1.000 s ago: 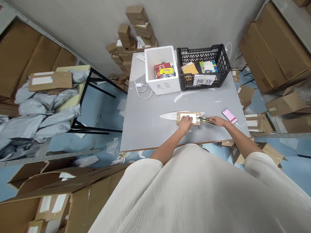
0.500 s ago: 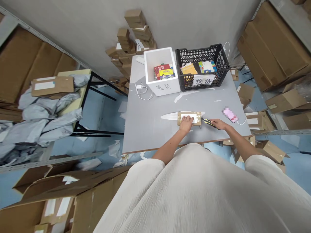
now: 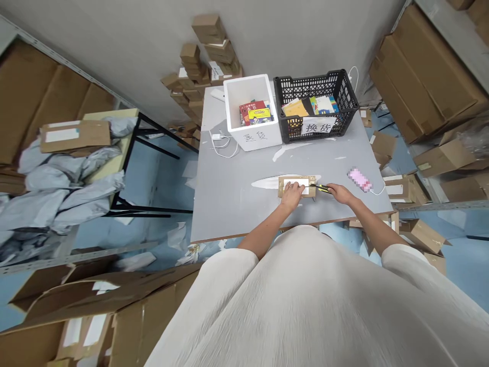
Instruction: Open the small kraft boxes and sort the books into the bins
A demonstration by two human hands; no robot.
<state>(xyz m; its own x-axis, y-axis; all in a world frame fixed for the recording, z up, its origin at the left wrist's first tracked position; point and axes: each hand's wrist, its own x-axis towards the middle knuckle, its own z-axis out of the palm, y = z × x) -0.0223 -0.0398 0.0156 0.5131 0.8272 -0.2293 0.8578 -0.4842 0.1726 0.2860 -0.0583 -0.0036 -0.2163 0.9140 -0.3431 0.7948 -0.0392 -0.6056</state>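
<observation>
Crosswise lies the long parcel (image 3: 309, 190), the cutter (image 3: 323, 188) pointing left.

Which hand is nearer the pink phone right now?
Right. The right hand, holding the yellow-and-black cutter, is just left of the pink phone, not touching it. The left hand is farther left, on top of the small cardboard parcel.

Fairly bright, soft, cool indoor light, light source outside the frame, wall at top shaded toward the upper right, dim shelving along both sides, wide-angle stretching toward the edges, fine detail soft, phone (image 3: 359, 180) at right blurred into pink blocks
</observation>
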